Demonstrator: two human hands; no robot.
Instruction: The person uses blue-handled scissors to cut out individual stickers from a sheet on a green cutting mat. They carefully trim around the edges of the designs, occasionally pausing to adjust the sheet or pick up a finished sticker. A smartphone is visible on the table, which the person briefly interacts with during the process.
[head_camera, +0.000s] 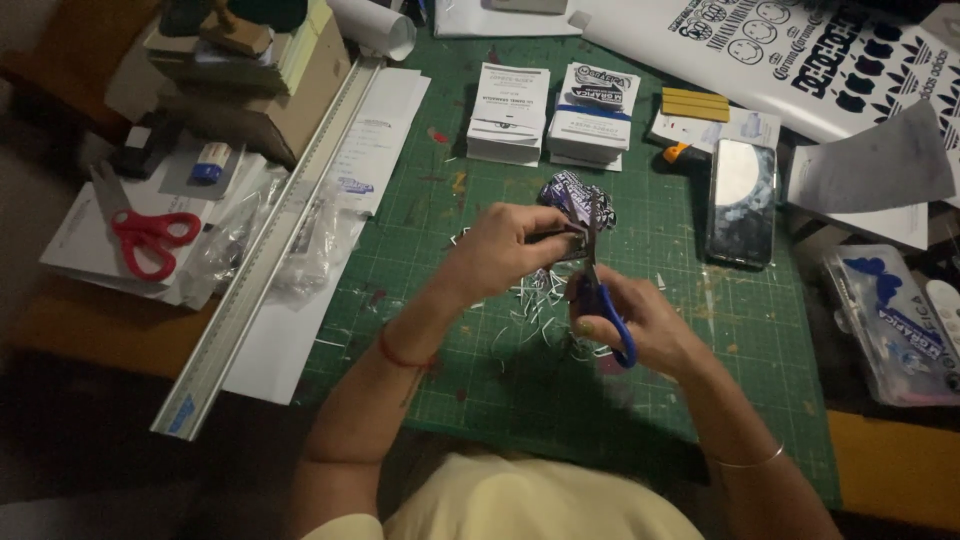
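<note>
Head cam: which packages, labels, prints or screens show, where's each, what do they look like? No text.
Card stacks: two white printed stacks, top centre of the green cutting mat.
Phone: dark rectangle, screen up, right of the stacks.
Printed sheet: large, white, black graphics, top right.
Plastic box: clear, blue-and-white prints inside, right edge.
Small print: dark, in left hand; right hand works blue scissors.

Dim room, light pooled mid-frame. Wooden surface (60, 320) under a green gridded cutting mat (740, 350), orange-brown at edges. Dark floor (90, 460) at lower left. Cluttered all round; no walls or windows in view.
</note>
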